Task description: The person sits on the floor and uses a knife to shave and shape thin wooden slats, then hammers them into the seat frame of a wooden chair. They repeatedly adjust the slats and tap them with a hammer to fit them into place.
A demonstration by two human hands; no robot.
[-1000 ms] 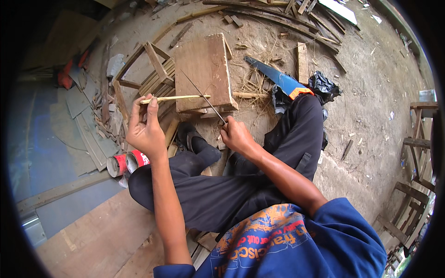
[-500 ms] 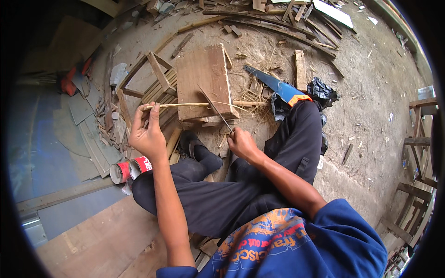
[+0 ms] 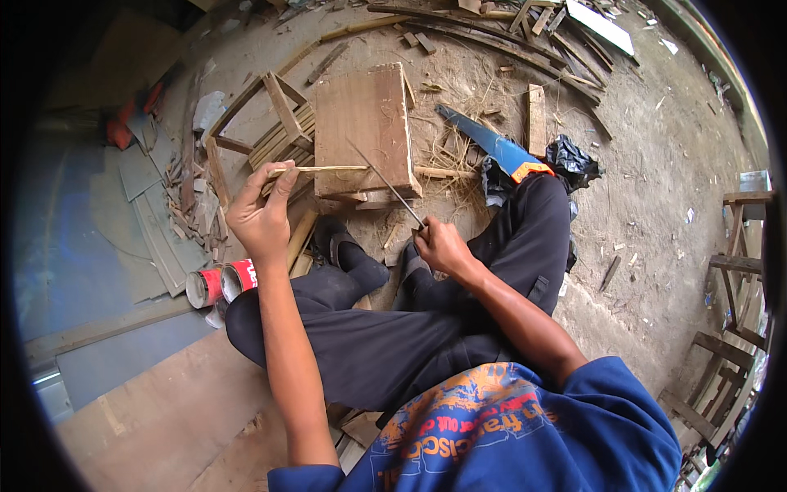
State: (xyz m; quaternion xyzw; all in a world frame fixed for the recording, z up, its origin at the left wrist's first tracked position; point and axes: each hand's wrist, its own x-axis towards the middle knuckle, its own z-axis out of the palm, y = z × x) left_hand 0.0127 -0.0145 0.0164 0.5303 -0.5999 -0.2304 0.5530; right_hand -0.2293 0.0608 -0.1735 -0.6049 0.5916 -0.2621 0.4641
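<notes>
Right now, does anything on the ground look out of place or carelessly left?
Yes. A blue saw lies loose on the dirt beside the right knee, blade bare. Two small cans lie tipped on their sides near the left leg. Wood scraps are scattered around.

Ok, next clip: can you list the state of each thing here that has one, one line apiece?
Left hand: raised, pinching one end of the thin wooden strip.
Thin wooden strip: held level, over the wooden block.
Right hand: closed on the knife handle.
Knife: blade angled up, tip near the strip.
Wooden block: lying flat on the ground.
Handsaw: lying on the ground, unheld.
Two cans: lying on their sides.
</notes>
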